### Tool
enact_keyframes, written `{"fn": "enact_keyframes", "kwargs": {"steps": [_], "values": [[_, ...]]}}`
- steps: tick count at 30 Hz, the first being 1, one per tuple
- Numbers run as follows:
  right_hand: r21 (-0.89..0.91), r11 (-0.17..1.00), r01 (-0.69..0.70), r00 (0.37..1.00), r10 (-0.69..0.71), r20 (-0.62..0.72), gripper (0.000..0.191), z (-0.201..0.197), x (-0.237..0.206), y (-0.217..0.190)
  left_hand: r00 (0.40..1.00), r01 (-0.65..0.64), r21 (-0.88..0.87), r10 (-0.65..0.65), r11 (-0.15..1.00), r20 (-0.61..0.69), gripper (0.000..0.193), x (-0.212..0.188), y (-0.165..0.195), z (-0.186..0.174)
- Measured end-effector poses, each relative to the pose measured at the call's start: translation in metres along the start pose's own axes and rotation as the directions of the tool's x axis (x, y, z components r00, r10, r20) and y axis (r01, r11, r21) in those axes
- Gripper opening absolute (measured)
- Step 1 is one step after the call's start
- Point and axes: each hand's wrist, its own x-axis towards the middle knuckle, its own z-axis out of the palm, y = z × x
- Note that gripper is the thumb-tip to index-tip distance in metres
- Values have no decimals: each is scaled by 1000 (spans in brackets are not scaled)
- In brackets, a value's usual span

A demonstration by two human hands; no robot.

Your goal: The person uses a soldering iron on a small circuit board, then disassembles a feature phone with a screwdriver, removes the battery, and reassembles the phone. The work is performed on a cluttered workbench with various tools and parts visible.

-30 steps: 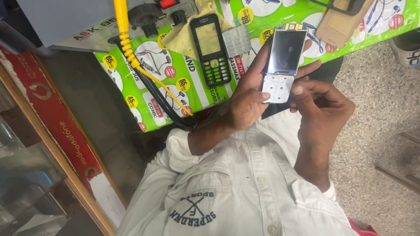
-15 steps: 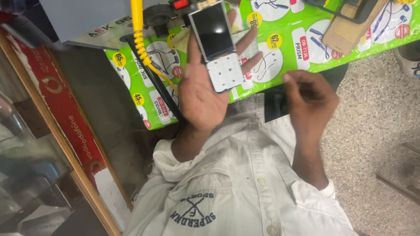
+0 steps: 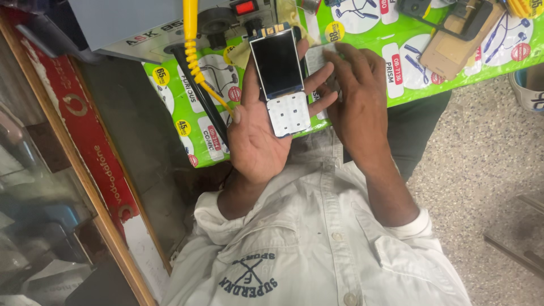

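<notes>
The left hand [image 3: 262, 136] lies palm up with the fingers spread and only lightly curled; its grip cradles a phone board [image 3: 281, 82], a bare assembly with a dark screen above and a white keypad panel below. The board rests across the fingers, supported from beneath rather than clamped, and stands above the near edge of the worktop [image 3: 362, 34].

The right hand [image 3: 357, 96] is just beside the board, palm down, fingers extended onto the worktop surface. Whether its grip encloses anything cannot be told, as the fingertips are hidden by the hand itself.

The worktop is covered with green printed sheets [image 3: 408, 62]. A yellow coiled cable [image 3: 195, 56] runs down past the left hand, with a black rod-like tool [image 3: 201, 102] lying alongside it. A grey unit with a red switch [image 3: 245, 7] stands at the far edge. A brown phone-shaped piece in a dark holder [image 3: 453, 39] lies well apart to the right. Both forearms come from white shirt sleeves [image 3: 317, 249].
</notes>
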Motion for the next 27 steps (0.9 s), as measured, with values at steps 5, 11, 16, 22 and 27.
{"fn": "enact_keyframes", "kwargs": {"steps": [5,11,16,22,27], "values": [[34,999,40,998,-38,-52,25,5,-3,11,1000,5,62,-5,998,-5,83,-5,3,-4],[69,992,108,968,-89,-233,19,12,-6,20,999,29,61,-28,998,-29,84,-9,9,-6],[20,922,387,912,-379,-158,25,3,-17,15,1000,16,69,-15,998,-17,86,-13,14,-7],[-36,807,589,806,-585,92,35,17,-18,5,1000,14,78,-12,997,-24,84,-14,20,-12],[111,877,468,881,-472,18,41,18,-16,3,1000,7,76,-6,997,-9,84,-13,21,-14]]}}
